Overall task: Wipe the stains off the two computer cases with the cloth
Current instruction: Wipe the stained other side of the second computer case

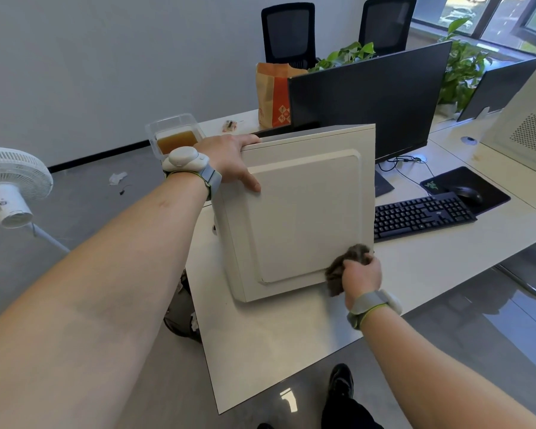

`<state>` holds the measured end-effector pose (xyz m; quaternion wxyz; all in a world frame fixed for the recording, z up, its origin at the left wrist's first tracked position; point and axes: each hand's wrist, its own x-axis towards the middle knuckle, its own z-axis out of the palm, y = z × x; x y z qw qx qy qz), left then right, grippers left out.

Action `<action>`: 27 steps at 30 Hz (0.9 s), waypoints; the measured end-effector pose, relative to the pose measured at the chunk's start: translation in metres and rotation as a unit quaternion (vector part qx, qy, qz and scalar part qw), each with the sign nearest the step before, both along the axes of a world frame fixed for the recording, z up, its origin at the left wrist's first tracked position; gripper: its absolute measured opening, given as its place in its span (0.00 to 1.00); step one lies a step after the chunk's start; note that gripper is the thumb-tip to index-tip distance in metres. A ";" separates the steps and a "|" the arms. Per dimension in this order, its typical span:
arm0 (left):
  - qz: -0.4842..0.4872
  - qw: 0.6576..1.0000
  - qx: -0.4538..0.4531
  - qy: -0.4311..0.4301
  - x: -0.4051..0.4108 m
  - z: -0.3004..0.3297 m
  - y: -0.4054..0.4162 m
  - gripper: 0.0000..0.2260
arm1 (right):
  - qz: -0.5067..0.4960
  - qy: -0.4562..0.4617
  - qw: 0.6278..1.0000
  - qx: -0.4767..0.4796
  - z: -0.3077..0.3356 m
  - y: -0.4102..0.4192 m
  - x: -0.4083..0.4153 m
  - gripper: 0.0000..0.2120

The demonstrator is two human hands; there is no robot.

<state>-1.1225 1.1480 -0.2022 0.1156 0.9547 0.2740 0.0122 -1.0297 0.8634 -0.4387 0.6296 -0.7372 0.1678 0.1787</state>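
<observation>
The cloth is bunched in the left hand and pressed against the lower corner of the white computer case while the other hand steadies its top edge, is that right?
Not quite: the head view shows the cloth in the right hand, at the computer case's lower corner; the left hand steadies the top edge.

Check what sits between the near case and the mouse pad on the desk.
In the head view, the black keyboard lies between the near computer case and the mouse pad. Otherwise that stretch of the white desk is bare.

Bright daylight from windows (489, 17); edges distorted.
</observation>
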 end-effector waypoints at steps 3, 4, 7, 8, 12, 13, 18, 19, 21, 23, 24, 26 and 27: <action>0.000 1.000 0.004 -0.003 0.000 0.000 -0.001 0.47 | 0.026 0.004 0.999 -0.039 -0.029 -0.013 0.038 0.30; 0.001 1.000 0.006 -0.003 0.000 0.000 -0.002 0.47 | 0.044 -0.004 0.996 -0.074 -0.033 -0.018 0.040 0.30; 0.006 1.000 0.009 -0.003 -0.001 -0.001 -0.005 0.48 | 0.127 -0.022 0.973 -0.194 -0.035 -0.014 0.020 0.21; 0.007 1.000 0.010 -0.003 -0.002 0.000 -0.005 0.48 | 0.147 -0.014 0.965 -0.215 -0.032 -0.006 0.008 0.17; 0.009 1.000 0.010 0.000 -0.002 0.001 -0.007 0.48 | 0.176 -0.002 0.945 -0.275 -0.011 0.035 -0.052 0.17; 0.007 1.000 0.008 0.001 -0.003 0.001 -0.008 0.48 | 0.208 0.004 0.936 -0.283 -0.003 0.042 -0.069 0.19; 0.008 1.000 0.003 0.000 -0.003 0.001 -0.008 0.49 | 0.245 0.186 0.951 -0.031 -0.008 0.084 -0.136 0.23; 0.008 1.000 0.003 0.001 -0.002 0.001 -0.008 0.49 | 0.219 0.219 0.949 0.051 -0.002 0.083 -0.137 0.17; 0.009 1.000 0.003 0.002 -0.003 0.000 -0.007 0.49 | 0.140 0.212 0.958 0.134 0.010 0.078 -0.127 0.11; 0.011 1.000 0.006 0.004 -0.005 0.000 -0.008 0.49 | 0.047 0.167 0.973 0.150 0.019 0.068 -0.101 0.15; 0.013 1.000 0.010 0.006 -0.005 0.000 -0.009 0.49 | 0.014 0.139 0.978 0.156 0.017 0.066 -0.081 0.19; 0.016 1.000 0.016 0.008 -0.006 0.000 -0.010 0.50 | -0.038 0.121 0.977 0.173 0.033 0.055 -0.036 0.20; 0.017 1.000 0.017 0.009 -0.007 0.001 -0.011 0.50 | -0.082 0.120 0.975 0.170 0.036 0.051 -0.012 0.18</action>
